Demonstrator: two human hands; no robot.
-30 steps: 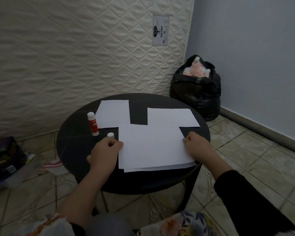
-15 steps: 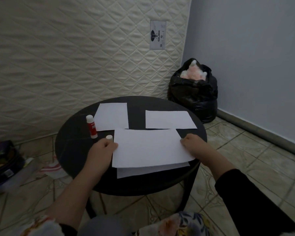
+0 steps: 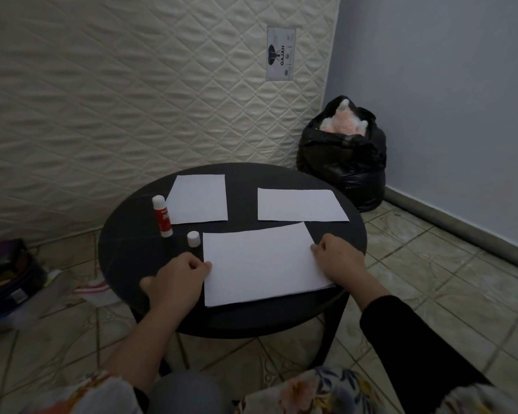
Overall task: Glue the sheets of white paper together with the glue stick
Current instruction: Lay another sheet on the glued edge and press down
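Observation:
On the round black table [image 3: 126,249] a large white sheet [image 3: 260,264] lies nearest me, with a second sheet's edge showing just under it at the right. My left hand [image 3: 174,282] pinches the top sheet's left edge. My right hand [image 3: 338,258] pinches its right edge. Two smaller white sheets lie farther back, one at the left [image 3: 199,200] and one at the right [image 3: 299,205]. A red glue stick [image 3: 162,216] stands upright left of them, and its white cap [image 3: 193,239] stands beside the large sheet.
A quilted mattress [image 3: 132,100] leans against the wall behind the table. A black bag [image 3: 344,156] with a pink plush toy sits in the corner. Dark bags and clutter [image 3: 6,282] lie on the tiled floor at the left.
Both hands have pulled the top sheet toward me, off the two far sheets, and squared it over the sheet beneath.

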